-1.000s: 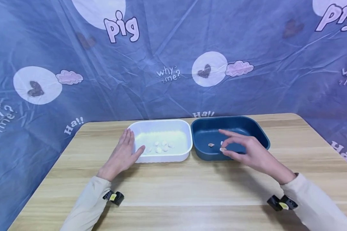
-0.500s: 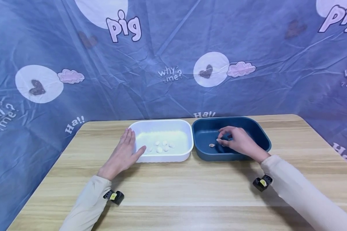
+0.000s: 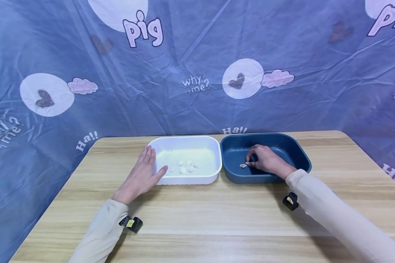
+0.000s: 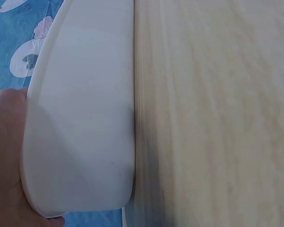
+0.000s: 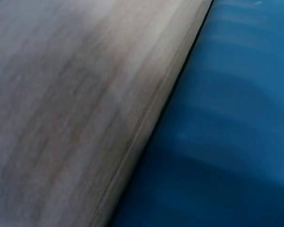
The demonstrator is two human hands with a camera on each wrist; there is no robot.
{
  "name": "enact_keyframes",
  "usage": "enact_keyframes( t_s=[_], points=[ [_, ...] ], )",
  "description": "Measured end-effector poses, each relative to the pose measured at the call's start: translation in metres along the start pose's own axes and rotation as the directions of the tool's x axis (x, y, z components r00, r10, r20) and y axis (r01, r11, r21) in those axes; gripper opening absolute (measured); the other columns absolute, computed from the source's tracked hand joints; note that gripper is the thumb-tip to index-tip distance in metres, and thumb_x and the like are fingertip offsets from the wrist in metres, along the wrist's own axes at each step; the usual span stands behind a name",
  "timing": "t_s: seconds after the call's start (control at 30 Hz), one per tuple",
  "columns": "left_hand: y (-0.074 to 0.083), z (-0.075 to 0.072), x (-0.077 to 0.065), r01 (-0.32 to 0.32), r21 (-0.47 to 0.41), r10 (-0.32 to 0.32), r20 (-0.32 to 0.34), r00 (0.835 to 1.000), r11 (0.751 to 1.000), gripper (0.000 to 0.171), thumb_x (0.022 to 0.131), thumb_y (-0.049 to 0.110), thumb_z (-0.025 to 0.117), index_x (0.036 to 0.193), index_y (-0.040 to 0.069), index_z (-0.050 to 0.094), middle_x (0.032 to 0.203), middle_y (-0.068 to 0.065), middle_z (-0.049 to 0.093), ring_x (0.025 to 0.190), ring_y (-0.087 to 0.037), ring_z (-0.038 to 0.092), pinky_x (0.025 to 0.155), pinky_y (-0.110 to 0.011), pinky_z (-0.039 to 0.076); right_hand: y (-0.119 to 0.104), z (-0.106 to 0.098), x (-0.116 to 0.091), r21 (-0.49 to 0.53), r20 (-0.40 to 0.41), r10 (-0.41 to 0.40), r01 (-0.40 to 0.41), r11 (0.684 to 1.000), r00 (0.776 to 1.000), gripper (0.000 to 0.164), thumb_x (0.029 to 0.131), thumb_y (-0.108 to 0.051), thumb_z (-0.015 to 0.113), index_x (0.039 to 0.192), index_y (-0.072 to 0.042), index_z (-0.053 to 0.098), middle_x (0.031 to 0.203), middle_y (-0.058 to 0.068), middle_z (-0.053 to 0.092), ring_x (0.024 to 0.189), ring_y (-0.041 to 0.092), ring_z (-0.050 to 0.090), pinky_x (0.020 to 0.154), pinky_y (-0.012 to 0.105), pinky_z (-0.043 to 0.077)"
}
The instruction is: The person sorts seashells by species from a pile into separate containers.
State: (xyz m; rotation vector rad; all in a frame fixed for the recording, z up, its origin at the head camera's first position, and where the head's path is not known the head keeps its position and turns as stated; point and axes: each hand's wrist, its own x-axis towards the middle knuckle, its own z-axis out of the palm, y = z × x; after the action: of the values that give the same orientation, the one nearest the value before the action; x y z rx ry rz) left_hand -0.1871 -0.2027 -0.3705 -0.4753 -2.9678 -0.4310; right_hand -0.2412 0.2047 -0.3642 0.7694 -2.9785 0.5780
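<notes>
My left hand [image 3: 139,175] lies at the left end of a white tray [image 3: 184,180], fingers straight along its side and thumb spread over the front rim. In the left wrist view part of that hand [image 4: 7,156] shows beside the white wall. Several small pale shells [image 3: 183,170] lie on the white tray's floor. Inside the dark blue tray [image 3: 260,179], my right hand [image 3: 264,159] is low, its thumb and index finger pinching a small pale shell [image 3: 247,163]. Just left of those fingertips is another shell [image 3: 243,166]. The right wrist view shows only blue wall and table.
Both trays stand side by side near the back of a wooden table [image 3: 197,215]. Behind it hangs a blue printed cloth [image 3: 171,106]. A small black device [image 3: 130,223] is worn on the left wrist and another [image 3: 290,201] on the right.
My right hand, with a shell between its fingertips, has gone from above the blue tray's front edge down and inward, close to the other shell. My left hand stays in place.
</notes>
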Motion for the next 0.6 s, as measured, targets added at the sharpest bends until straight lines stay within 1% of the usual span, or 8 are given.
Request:
enact_keyframes(
  t_s=[0.1, 0.17, 0.23, 0.3, 0.37, 0.47, 0.53, 0.6],
  points=[
    [-0.001, 0.001, 0.002, -0.004, -0.002, 0.004, 0.0, 1.0, 1.0, 0.084, 0.1, 0.048, 0.039, 0.145, -0.019, 0.014, 0.154, -0.034, 0.006, 0.145, -0.043, 0.002, 0.119, -0.048, 0.005, -0.001, -0.003, -0.002, 0.012, -0.009, 0.008, -0.008, 1.0, 1.0, 0.007, 0.08, -0.003, 0.074, 0.079, -0.008, 0.069, 0.103, 0.017, 0.064, 0.101, 0.037, 0.057, 0.088, 0.052, 0.047],
    [-0.004, 0.0, 0.002, -0.001, 0.003, 0.001, 0.012, 1.0, 1.0, 0.084, 0.1, 0.049, 0.039, 0.145, -0.017, 0.013, 0.154, -0.033, 0.005, 0.145, -0.042, 0.001, 0.119, -0.05, 0.005, -0.004, -0.007, -0.006, 0.038, -0.032, 0.02, -0.019, 0.999, 0.999, 0.004, 0.082, -0.003, 0.072, 0.085, -0.006, 0.07, 0.105, 0.018, 0.063, 0.102, 0.038, 0.057, 0.088, 0.054, 0.047],
    [-0.006, -0.002, 0.003, 0.0, 0.004, 0.0, 0.023, 1.0, 1.0, 0.085, 0.1, 0.05, 0.039, 0.147, -0.016, 0.013, 0.156, -0.031, 0.004, 0.145, -0.042, -0.001, 0.118, -0.054, 0.004, -0.007, -0.014, -0.012, 0.057, -0.081, 0.031, -0.027, 0.998, 0.996, 0.006, 0.084, -0.004, 0.07, 0.09, -0.004, 0.07, 0.109, 0.02, 0.063, 0.105, 0.04, 0.057, 0.091, 0.056, 0.046],
    [-0.008, -0.005, 0.003, 0.001, 0.001, -0.001, 0.034, 0.999, 1.0, 0.086, 0.1, 0.053, 0.038, 0.148, -0.013, 0.011, 0.157, -0.028, 0.001, 0.145, -0.041, -0.004, 0.116, -0.058, 0.0, -0.009, -0.024, -0.021, 0.07, -0.149, 0.038, -0.028, 0.997, 0.988, 0.008, 0.086, -0.005, 0.068, 0.094, -0.003, 0.07, 0.113, 0.022, 0.062, 0.109, 0.042, 0.055, 0.094, 0.057, 0.044],
    [-0.009, -0.011, 0.002, 0.001, -0.021, 0.0, 0.026, 1.0, 1.0, 0.087, 0.099, 0.055, 0.038, 0.149, -0.011, 0.009, 0.158, -0.025, -0.002, 0.145, -0.04, -0.007, 0.115, -0.061, -0.003, -0.011, -0.035, -0.03, 0.073, -0.229, 0.033, -0.017, 0.997, 0.973, 0.01, 0.088, -0.008, 0.068, 0.095, -0.002, 0.069, 0.117, 0.025, 0.061, 0.113, 0.044, 0.053, 0.096, 0.059, 0.041],
    [-0.011, -0.023, 0.0, 0.006, -0.037, -0.007, -0.008, 1.0, 0.999, 0.088, 0.099, 0.057, 0.036, 0.151, -0.008, 0.007, 0.159, -0.021, -0.005, 0.145, -0.038, -0.011, 0.112, -0.064, -0.008, -0.007, -0.05, -0.043, 0.06, -0.34, -0.006, 0.028, 0.998, 0.94, 0.012, 0.09, -0.009, 0.066, 0.097, 0.0, 0.068, 0.118, 0.027, 0.06, 0.113, 0.046, 0.052, 0.096, 0.059, 0.04],
    [-0.012, -0.031, -0.003, 0.016, -0.036, -0.018, -0.044, 0.999, 0.999, 0.087, 0.099, 0.058, 0.036, 0.152, -0.006, 0.009, 0.159, -0.021, -0.003, 0.145, -0.038, -0.01, 0.11, -0.067, -0.008, -0.004, -0.059, -0.053, 0.05, -0.394, -0.022, 0.046, 0.998, 0.919, 0.015, 0.092, -0.01, 0.064, 0.1, 0.002, 0.067, 0.118, 0.028, 0.059, 0.113, 0.046, 0.051, 0.095, 0.06, 0.039],
    [-0.014, -0.039, -0.006, 0.032, -0.011, -0.033, -0.072, 0.997, 0.999, 0.085, 0.099, 0.058, 0.035, 0.152, -0.004, 0.013, 0.159, -0.022, -0.001, 0.145, -0.039, -0.008, 0.108, -0.07, -0.008, 0.0, -0.067, -0.062, 0.035, -0.431, -0.018, 0.037, 0.999, 0.902, 0.02, 0.095, -0.013, 0.061, 0.104, 0.004, 0.066, 0.12, 0.028, 0.058, 0.115, 0.046, 0.05, 0.096, 0.06, 0.038]
  ],
)
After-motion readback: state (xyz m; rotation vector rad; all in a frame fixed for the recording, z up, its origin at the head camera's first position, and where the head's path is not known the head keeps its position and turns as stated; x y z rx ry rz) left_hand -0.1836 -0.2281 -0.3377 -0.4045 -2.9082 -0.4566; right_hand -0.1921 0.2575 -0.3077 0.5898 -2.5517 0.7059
